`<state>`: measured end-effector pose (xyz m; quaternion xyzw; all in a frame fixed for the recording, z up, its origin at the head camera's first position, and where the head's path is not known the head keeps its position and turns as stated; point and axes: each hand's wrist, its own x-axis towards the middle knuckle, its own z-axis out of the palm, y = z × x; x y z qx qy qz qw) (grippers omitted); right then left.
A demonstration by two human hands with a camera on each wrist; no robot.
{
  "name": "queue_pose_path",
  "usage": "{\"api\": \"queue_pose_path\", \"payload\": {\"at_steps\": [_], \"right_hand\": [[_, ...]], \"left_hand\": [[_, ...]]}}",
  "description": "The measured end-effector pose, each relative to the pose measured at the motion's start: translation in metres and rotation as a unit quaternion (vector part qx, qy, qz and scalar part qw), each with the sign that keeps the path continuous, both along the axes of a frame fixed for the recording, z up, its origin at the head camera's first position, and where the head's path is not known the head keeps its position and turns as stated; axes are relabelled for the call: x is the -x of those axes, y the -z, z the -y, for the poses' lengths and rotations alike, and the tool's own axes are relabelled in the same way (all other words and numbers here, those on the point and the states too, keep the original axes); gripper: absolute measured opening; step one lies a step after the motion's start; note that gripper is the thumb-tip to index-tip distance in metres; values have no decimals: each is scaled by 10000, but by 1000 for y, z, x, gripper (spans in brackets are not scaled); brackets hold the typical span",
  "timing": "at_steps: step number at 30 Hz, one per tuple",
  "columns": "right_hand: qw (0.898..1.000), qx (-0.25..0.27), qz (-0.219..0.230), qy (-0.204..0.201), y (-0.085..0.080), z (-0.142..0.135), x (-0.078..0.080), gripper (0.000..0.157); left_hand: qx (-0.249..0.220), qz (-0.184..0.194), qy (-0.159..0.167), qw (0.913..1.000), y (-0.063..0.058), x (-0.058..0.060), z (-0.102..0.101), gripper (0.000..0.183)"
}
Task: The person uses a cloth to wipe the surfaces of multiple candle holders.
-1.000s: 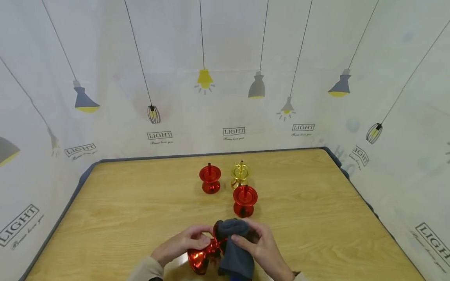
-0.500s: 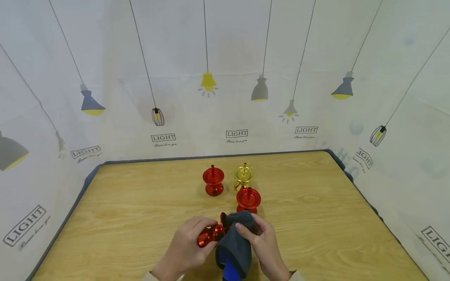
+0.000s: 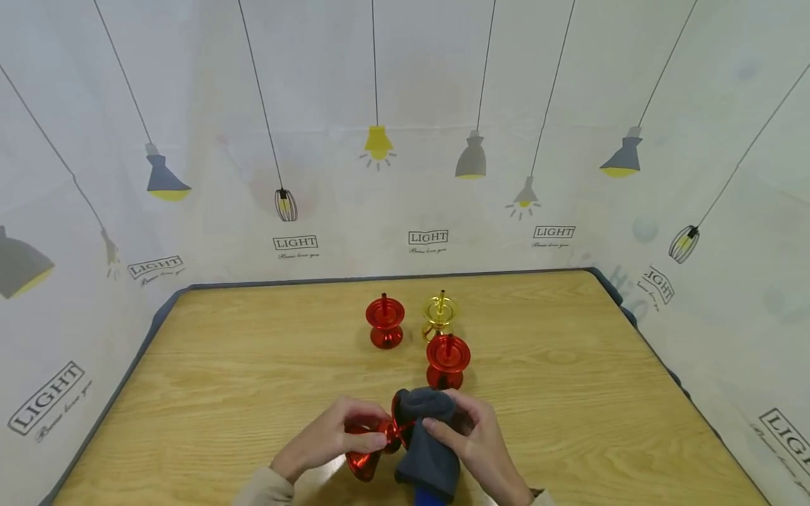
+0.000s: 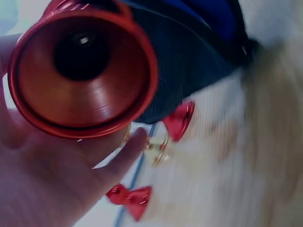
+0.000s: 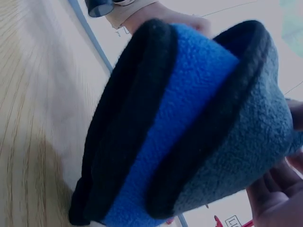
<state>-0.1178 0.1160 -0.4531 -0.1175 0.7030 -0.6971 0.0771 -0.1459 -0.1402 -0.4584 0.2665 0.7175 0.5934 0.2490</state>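
Lying on its side in the air near the front of the table, a shiny red candle holder (image 3: 363, 464) is gripped round its stem by my left hand (image 3: 329, 436). Its hollow base (image 4: 99, 101) faces the left wrist view. A folded grey-and-blue cloth (image 3: 430, 457) with dark edging is pinched in my right hand (image 3: 484, 443), thumb on the near side. The cloth covers part of the holder's dish and wraps about its centre spike. In the right wrist view the cloth (image 5: 222, 151) hides most of the holder.
Beyond the hands stand a red candle holder (image 3: 386, 329), a gold one (image 3: 439, 316) and a nearer red one (image 3: 446, 357), all upright. The wooden table (image 3: 253, 351) has dark edging and meets a white printed curtain (image 3: 354, 211).
My left hand rolled the holder so its base swung up and forward, then turned it back with the base low. The right hand stayed on the cloth at the dish throughout.
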Motion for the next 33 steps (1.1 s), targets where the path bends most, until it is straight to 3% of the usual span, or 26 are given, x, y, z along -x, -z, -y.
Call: {"api": "queue_pose_path", "payload": {"at_steps": [4,6,8,10,12,13,14,15,17,19,20,22,24,25,27,29,31,33], "right_hand": [[9990,107,-281,-322,3,-2,-1,31],[9992,105,-266,-277,4,-1,-1,30],[9997,63,-210,-104,3,1,-1,29],[9998,17,-51,203,2,3,-1,29],[9982,49,159,581,1,6,-1,29],[9967,93,267,762,1,7,-1,30],[9947,156,382,940,0,9,-1,31],[9925,230,478,1103,-1,10,-1,32],[9884,398,615,1327,-2,12,0,35],[9854,558,743,1425,-3,13,0,38],[9845,612,791,1441,-3,14,0,39],[9842,694,827,1407,-4,14,0,40],[9851,712,809,1337,-4,13,0,39],[9861,707,778,1285,-4,12,-1,38],[9890,655,690,1134,-3,11,-2,35],[9931,523,525,908,-2,8,-2,32],[9972,361,253,610,0,4,-2,31],[9993,262,-85,241,1,1,-2,30]], "left_hand": [[-350,845,395,9950,1,3,3,48],[-403,897,398,9944,3,3,4,53],[-294,539,133,9980,2,0,4,50],[-46,-93,-346,9993,1,-7,1,43],[317,-1138,-886,9890,-1,-14,-4,37],[527,-1771,-1133,9762,-2,-18,-7,38],[767,-2449,-1369,9568,-3,-21,-11,41],[995,-3102,-1596,9319,-4,-24,-14,45],[1343,-4228,-2023,8731,-5,-28,-21,50],[1521,-4906,-2342,8254,-6,-30,-26,51],[1533,-5092,-2445,8109,-6,-30,-28,50],[1522,-5200,-2559,8006,-5,-30,-30,48],[1451,-5144,-2587,8047,-4,-30,-29,47],[1413,-5059,-2568,8112,-4,-30,-28,45],[1335,-4762,-2490,8327,-2,-29,-25,42],[1110,-4118,-2260,8758,-2,-28,-22,36],[796,-3241,-1896,9234,-2,-26,-18,28],[439,-2220,-1444,9633,-2,-23,-14,22]]}}
